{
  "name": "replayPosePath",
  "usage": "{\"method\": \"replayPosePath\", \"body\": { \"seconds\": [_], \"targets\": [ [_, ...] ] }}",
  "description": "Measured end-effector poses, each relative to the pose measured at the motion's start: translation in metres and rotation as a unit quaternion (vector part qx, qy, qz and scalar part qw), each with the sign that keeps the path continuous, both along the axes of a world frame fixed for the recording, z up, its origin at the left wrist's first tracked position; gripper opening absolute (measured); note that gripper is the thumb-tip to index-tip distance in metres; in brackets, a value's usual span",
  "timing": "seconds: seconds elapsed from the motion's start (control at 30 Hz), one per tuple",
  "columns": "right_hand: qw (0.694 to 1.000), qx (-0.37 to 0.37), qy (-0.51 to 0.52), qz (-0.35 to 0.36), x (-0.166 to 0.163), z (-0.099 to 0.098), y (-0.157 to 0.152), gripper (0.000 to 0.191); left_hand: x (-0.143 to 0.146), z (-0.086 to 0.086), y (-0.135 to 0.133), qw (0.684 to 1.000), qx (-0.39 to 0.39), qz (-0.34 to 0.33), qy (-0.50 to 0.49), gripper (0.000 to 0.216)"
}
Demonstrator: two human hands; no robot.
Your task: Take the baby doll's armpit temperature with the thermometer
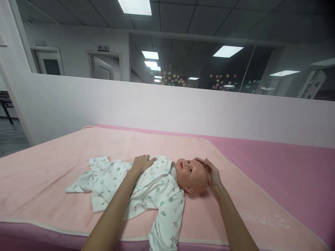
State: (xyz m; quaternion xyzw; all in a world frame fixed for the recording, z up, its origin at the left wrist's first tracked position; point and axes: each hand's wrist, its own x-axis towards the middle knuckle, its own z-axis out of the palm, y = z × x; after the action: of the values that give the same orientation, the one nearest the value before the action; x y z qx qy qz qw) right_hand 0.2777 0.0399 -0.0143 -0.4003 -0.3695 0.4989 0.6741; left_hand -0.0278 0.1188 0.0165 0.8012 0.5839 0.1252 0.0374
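Note:
A baby doll [192, 176] lies on its back on a peach blanket, its head to the right. It wears a white printed top [162, 188] and matching trousers [110, 176]. My left hand [141, 164] rests flat on the doll's belly, fingers stretched out over the cloth. My right hand [211, 173] is laid against the crown of the doll's head, with its fingers extended along the top. The near sleeve hangs toward the front edge of the bed. Neither of the doll's hands shows.
The peach blanket [52, 167] covers much of a pink mattress [288, 167]. A white half wall [183, 108] runs along the far side, with glass above it bearing heart stickers. At the far left stands a dark piece of furniture [6, 104] on the floor.

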Motion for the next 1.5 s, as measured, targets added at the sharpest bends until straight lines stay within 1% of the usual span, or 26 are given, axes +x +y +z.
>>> {"method": "replayPosePath", "body": {
  "seconds": [0.07,0.17,0.23,0.43,0.57,0.73,0.87,1.0,1.13,1.3,1.37,1.5],
  "targets": [
    [1.0,0.013,0.009,-0.01,0.0,-0.003,0.002,0.038,0.0,0.0,0.001,1.0,0.002,-0.001,0.0,0.064],
    [0.999,0.024,-0.006,-0.022,-0.002,-0.006,0.004,0.033,0.0,-0.001,0.001,1.0,0.004,-0.001,0.0,0.064],
    [0.999,0.024,-0.011,-0.023,-0.003,-0.007,0.005,0.033,0.0,-0.001,0.002,1.0,0.005,-0.001,0.0,0.064],
    [0.998,0.045,0.029,-0.038,0.005,-0.007,0.005,0.033,-0.001,-0.002,0.002,1.0,0.007,-0.001,0.001,0.064],
    [0.998,0.031,0.04,-0.023,0.004,-0.004,0.004,0.04,-0.001,-0.001,0.002,1.0,0.007,-0.003,0.003,0.064],
    [0.999,-0.014,0.025,0.015,-0.008,-0.003,0.001,0.045,-0.001,-0.001,0.002,1.0,0.007,-0.001,0.004,0.064],
    [1.0,0.003,0.017,-0.004,-0.006,-0.002,0.002,0.046,-0.001,-0.001,0.001,1.0,0.006,-0.001,0.005,0.062],
    [0.999,0.025,-0.006,-0.029,-0.006,-0.001,0.001,0.038,0.0,0.0,0.0,1.0,0.001,0.0,0.004,0.063],
    [0.999,0.016,-0.041,-0.02,-0.009,-0.001,0.001,0.033,0.0,0.001,-0.001,1.0,-0.003,0.002,0.003,0.064],
    [0.999,0.022,-0.014,-0.037,-0.005,0.0,0.002,0.032,0.0,0.001,-0.001,1.0,0.0,0.001,0.002,0.063],
    [0.999,0.012,-0.016,-0.028,-0.006,0.001,0.0,0.033,0.0,0.001,-0.001,1.0,0.001,0.0,0.002,0.063],
    [0.998,-0.037,-0.02,0.04,-0.015,0.004,-0.008,0.036,0.0,0.001,0.0,1.0,0.002,0.001,0.002,0.063]
  ]
}}
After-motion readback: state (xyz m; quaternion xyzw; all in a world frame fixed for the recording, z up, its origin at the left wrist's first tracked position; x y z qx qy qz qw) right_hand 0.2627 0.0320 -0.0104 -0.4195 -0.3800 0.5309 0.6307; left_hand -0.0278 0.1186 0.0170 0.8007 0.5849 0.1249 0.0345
